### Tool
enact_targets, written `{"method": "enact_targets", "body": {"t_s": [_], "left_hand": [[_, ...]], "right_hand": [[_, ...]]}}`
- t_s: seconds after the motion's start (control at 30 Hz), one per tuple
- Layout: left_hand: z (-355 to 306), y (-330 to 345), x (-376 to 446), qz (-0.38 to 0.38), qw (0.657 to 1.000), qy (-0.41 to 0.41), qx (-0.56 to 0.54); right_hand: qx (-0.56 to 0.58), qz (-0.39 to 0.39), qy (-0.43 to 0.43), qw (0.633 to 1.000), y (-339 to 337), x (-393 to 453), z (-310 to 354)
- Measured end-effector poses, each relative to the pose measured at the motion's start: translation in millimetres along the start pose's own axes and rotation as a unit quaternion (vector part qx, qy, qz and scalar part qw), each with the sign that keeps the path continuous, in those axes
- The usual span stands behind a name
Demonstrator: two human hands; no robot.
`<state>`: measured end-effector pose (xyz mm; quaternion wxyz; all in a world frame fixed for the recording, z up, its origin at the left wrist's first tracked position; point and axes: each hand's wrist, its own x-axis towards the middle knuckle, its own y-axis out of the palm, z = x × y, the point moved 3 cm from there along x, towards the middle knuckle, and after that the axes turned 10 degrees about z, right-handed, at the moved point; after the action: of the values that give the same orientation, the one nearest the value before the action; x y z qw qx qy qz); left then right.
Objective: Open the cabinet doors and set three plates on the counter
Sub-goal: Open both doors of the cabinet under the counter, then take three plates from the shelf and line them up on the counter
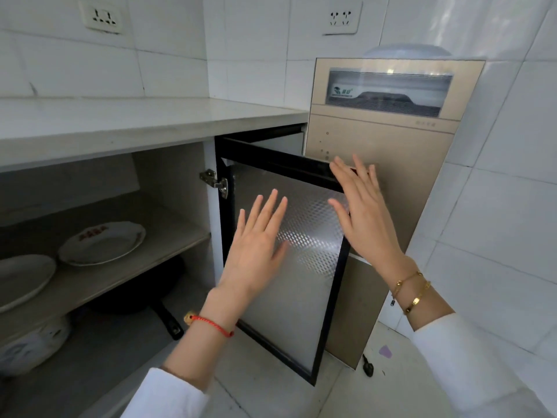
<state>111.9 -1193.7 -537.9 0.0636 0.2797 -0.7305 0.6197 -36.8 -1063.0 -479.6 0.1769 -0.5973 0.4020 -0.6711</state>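
The black-framed cabinet door (289, 300) with a patterned frosted panel is swung wide open to the right, on a metal hinge (215, 181). My left hand (256, 251) is spread flat in front of the panel, holding nothing. My right hand (364, 206) is open too, fingers apart at the door's upper right edge. Inside the cabinet, on the shelf (132, 267), lie two white plates: one with a red print (102, 244) and one further left (21, 279), partly cut off by the frame. The white counter (135, 119) runs above the cabinet.
A black pan (150, 303) and a white rice cooker (33, 342) sit on the cabinet floor. A gold-coloured appliance cabinet (388, 140) stands right behind the open door. Two wall sockets (104, 18) sit above the counter. A small dark object (368, 368) lies on the tiled floor.
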Motion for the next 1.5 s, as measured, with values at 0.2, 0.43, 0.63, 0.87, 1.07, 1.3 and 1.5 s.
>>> {"method": "enact_targets", "body": {"t_s": [0.2, 0.43, 0.63, 0.87, 1.07, 1.3, 1.5], "left_hand": [[36.9, -48.0, -55.4, -0.055, 0.995, -0.079, 0.028], [92.9, -91.5, -134.6, -0.086, 0.973, -0.196, 0.087], [135.2, -122.1, -212.1, -0.112, 0.937, -0.312, 0.112], [174.6, -151.4, -298.1, -0.159, 0.881, -0.428, 0.124], [210.2, -158.7, -355.4, -0.157, 0.834, -0.518, 0.106], [258.5, -158.2, -381.0, -0.137, 0.792, -0.588, 0.085], [320.3, -158.2, -396.6, -0.137, 0.762, -0.633, 0.015]], "right_hand": [[0.114, 0.014, -0.038, 0.993, 18.4, 6.6, 70.9], [0.181, 0.054, -0.091, 0.978, 60.3, 21.2, 155.9], [0.259, 0.096, -0.147, 0.95, 90.6, 31.3, 229.8], [0.337, 0.132, -0.205, 0.909, 127.7, 47.4, 314.8], [0.374, 0.184, -0.231, 0.879, 163.0, 57.3, 382.7], [0.387, 0.233, -0.251, 0.856, 199.5, 74.5, 452.9], [0.406, 0.309, -0.244, 0.825, 235.9, 88.6, 518.8]]}}
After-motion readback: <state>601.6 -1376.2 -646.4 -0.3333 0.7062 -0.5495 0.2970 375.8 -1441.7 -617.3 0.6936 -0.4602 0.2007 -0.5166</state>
